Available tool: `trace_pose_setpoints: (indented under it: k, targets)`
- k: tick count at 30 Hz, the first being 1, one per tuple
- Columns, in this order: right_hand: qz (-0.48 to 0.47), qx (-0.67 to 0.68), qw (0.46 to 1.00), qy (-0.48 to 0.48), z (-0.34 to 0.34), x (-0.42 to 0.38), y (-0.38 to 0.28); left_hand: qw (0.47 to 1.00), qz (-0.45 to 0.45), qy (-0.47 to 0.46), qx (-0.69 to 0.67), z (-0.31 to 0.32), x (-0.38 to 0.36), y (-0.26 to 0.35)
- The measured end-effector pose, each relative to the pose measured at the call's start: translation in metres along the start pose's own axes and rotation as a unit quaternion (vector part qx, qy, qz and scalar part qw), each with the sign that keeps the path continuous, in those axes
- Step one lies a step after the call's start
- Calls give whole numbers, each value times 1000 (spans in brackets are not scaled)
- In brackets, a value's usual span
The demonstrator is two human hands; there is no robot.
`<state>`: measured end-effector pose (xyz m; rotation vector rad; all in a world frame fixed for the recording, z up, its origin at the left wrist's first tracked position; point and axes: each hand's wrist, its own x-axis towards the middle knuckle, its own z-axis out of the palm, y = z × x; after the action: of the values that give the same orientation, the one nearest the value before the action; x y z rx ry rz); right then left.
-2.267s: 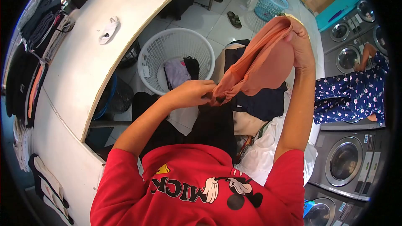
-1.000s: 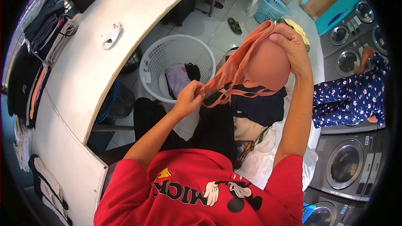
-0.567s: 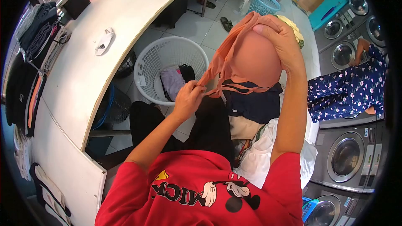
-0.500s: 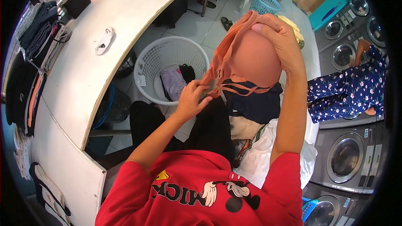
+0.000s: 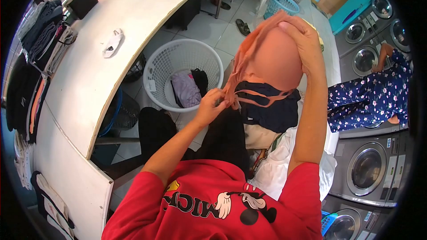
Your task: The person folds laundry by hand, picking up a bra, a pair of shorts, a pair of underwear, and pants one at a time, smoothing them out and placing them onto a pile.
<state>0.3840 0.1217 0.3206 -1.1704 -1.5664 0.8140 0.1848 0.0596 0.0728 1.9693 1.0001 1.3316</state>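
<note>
A salmon-coloured bra is held up before me, its nested cups facing me and its straps hanging below. My right hand grips the upper edge of the cups, thumb in front. With closed fingers, my left hand pinches the band and straps at the lower left end. Under the bra, dark navy clothing lies on a pile with a beige cloth and white garments. A white laundry basket stands on the floor, with a lilac garment and a black one inside.
A curved white table bends around my left, carrying folded clothes and a small white cloth. Grey front-loading machines line the right side, where a person in flowered clothing stands. A blue basket is at the back.
My right hand and the bra have shifted slightly right. My left hand has also moved a little right and down, still pinching the band end, and the straps hang differently.
</note>
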Motion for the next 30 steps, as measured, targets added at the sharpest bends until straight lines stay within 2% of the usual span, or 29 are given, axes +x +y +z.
trace_pose_setpoints:
  k: [2, 3, 4, 5, 6, 8, 12, 15, 17, 20, 23, 30]
  targets:
    - [3, -12, 1000, 19, -21, 4, 19, 983, -106, -10, -151, -12, -9, -11]
    - [8, -24, 999, 40, -33, 3, 30, 983, -105, -9, -150, -21, -15, -14]
    - [7, -24, 999, 40, -45, 1, 42, 946, -196, -20, -259, -34, -19, -13]
    - [56, -14, 998, 31, -55, -2, 53, 888, -283, -31, -361, -46, -20, -12]
    - [105, -3, 994, 21, -63, -5, 64, 889, -282, -30, -360, -58, -21, -10]
    - [131, 43, 990, 9, -67, -15, 77, 878, -307, -70, -361, -77, -19, -1]
    - [188, 142, 972, 11, -66, -26, 93, 877, -316, -53, -359, -85, -17, 25]
    - [190, 140, 971, 20, -60, -28, 97, 885, -322, -104, -319, -86, -22, 26]
    - [193, 131, 972, 17, -61, -26, 97, 949, -189, -94, -236, -80, -24, 23]
    - [194, 132, 972, 8, -63, -23, 99, 948, -232, -146, -159, -85, -20, 39]
    - [188, 143, 972, 5, -61, -22, 97, 940, -240, -179, -163, -87, -17, 41]
    - [177, 124, 976, -7, -62, -21, 100, 946, -214, -198, -144, -88, -21, 33]
